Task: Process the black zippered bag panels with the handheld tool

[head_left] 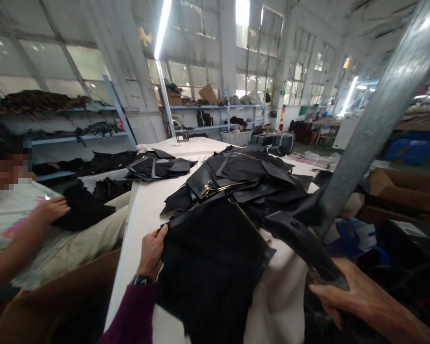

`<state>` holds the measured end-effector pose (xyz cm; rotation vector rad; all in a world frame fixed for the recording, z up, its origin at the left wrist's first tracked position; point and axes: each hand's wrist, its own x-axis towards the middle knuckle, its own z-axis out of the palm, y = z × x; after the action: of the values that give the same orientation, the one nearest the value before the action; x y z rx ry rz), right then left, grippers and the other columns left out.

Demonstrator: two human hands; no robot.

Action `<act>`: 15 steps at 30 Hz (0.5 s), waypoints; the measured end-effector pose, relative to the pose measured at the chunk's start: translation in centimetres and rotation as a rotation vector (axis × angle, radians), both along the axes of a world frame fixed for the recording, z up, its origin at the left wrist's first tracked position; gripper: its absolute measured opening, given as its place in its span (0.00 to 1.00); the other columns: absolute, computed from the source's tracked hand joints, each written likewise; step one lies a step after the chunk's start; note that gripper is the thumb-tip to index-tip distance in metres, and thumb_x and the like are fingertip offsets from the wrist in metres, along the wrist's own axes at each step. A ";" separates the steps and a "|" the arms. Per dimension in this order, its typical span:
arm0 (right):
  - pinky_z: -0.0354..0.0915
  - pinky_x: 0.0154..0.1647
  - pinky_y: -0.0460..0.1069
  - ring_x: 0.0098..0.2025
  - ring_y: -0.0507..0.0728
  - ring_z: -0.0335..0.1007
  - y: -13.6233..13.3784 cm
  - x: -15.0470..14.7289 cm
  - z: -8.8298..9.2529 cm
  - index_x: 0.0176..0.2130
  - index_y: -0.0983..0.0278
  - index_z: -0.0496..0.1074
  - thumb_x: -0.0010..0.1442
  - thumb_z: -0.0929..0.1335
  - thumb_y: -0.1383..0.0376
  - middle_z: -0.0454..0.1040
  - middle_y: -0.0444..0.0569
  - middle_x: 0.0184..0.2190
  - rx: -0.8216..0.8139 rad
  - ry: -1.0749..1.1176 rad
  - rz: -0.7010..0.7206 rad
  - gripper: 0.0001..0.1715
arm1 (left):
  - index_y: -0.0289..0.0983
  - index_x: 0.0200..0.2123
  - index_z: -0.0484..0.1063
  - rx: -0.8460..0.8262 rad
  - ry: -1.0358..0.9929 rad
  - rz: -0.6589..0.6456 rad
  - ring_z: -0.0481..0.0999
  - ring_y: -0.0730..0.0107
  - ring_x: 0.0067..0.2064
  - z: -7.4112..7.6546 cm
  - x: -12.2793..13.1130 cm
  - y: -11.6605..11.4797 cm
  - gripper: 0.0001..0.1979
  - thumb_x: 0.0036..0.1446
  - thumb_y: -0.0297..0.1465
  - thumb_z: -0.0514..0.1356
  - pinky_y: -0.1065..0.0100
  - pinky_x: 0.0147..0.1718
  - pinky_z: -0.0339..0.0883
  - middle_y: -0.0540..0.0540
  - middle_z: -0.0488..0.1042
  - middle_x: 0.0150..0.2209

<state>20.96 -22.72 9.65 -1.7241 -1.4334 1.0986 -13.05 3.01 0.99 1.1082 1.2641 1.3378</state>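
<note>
My left hand (153, 253), below a purple sleeve and a dark wristband, pinches the left edge of a large black fabric piece (211, 263). The piece hangs over the near part of the white-covered table (129, 258), and a gold zipper runs along its upper right side. At the lower right my right hand (338, 289) is wrapped around the grip of a long black curved tool (301, 239); its exact kind is unclear. The tool's flat tip points left toward the fabric. Just beyond lies a heap of black pieces (243, 172) with gold zippers.
A slanted metal post (383, 105) rises close on the right, beside cardboard boxes (404, 191). At the left a seated co-worker's hand (53, 209) holds black cloth. Another black stack (157, 165) lies on the table's far left. Shelves (200, 107) line the wall.
</note>
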 end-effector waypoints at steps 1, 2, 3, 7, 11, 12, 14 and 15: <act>0.60 0.21 0.46 0.18 0.52 0.64 -0.7 0.5 -0.2 0.26 0.63 0.63 0.54 0.66 0.49 0.68 0.42 0.14 -0.002 0.007 -0.023 0.21 | 0.32 0.33 0.74 0.004 0.060 0.030 0.71 0.66 0.27 -0.2 0.0 -0.1 0.21 0.41 0.44 0.64 0.69 0.25 0.62 0.51 0.72 0.22; 0.59 0.21 0.46 0.17 0.52 0.64 -1.4 1.0 -0.4 0.26 0.63 0.63 0.54 0.67 0.49 0.68 0.42 0.14 -0.007 0.017 -0.042 0.21 | 0.32 0.33 0.74 0.009 0.126 0.063 0.69 0.66 0.27 -0.3 0.0 -0.3 0.21 0.42 0.44 0.63 0.69 0.26 0.61 0.51 0.71 0.21; 0.59 0.21 0.46 0.17 0.52 0.63 -2.1 1.4 -0.7 0.27 0.63 0.63 0.54 0.67 0.49 0.68 0.42 0.13 -0.015 0.029 -0.062 0.21 | 0.32 0.32 0.74 0.015 0.193 0.093 0.68 0.67 0.27 -0.3 0.0 -0.6 0.19 0.43 0.43 0.63 0.69 0.26 0.60 0.52 0.70 0.21; 0.59 0.21 0.45 0.17 0.52 0.63 -4.6 2.8 -1.9 0.26 0.63 0.63 0.53 0.67 0.47 0.69 0.42 0.14 -0.041 0.066 -0.093 0.23 | 0.33 0.30 0.74 0.053 0.539 0.202 0.67 0.64 0.28 0.5 0.2 -3.2 0.16 0.51 0.42 0.58 0.66 0.29 0.60 0.51 0.66 0.21; 0.61 0.22 0.46 0.19 0.53 0.64 -6.4 3.5 -2.8 0.26 0.63 0.64 0.54 0.66 0.48 0.69 0.43 0.15 -0.068 0.091 -0.096 0.22 | 0.27 0.52 0.67 0.453 0.978 0.383 0.67 0.47 0.52 1.4 3.1 -9.0 0.25 0.57 0.40 0.54 0.53 0.50 0.61 0.32 0.71 0.47; 0.61 0.22 0.46 0.19 0.52 0.64 -6.8 3.6 -3.1 0.27 0.63 0.64 0.55 0.66 0.49 0.69 0.43 0.15 -0.075 0.105 -0.088 0.21 | 0.27 0.57 0.61 0.589 1.011 0.378 0.62 0.46 0.58 1.3 4.3 -10.9 0.29 0.58 0.40 0.54 0.51 0.55 0.57 0.29 0.66 0.54; 0.60 0.22 0.46 0.19 0.52 0.63 -7.3 3.7 -3.5 0.27 0.64 0.64 0.55 0.66 0.51 0.68 0.42 0.15 -0.081 0.124 -0.078 0.19 | 0.33 0.62 0.54 0.725 1.062 0.209 0.59 0.50 0.61 0.4 7.0 -14.5 0.30 0.60 0.37 0.55 0.51 0.59 0.54 0.32 0.61 0.58; 0.59 0.22 0.46 0.19 0.52 0.63 -7.6 3.7 -3.7 0.28 0.64 0.63 0.55 0.66 0.52 0.68 0.42 0.15 -0.083 0.133 -0.077 0.18 | 0.37 0.62 0.54 0.789 1.122 0.072 0.59 0.50 0.60 -0.4 8.3 -16.1 0.29 0.60 0.36 0.55 0.49 0.59 0.53 0.33 0.61 0.59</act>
<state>24.63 -30.30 5.99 -1.7143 -1.2459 1.2224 -4.78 -13.08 0.63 2.6242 1.5346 1.3035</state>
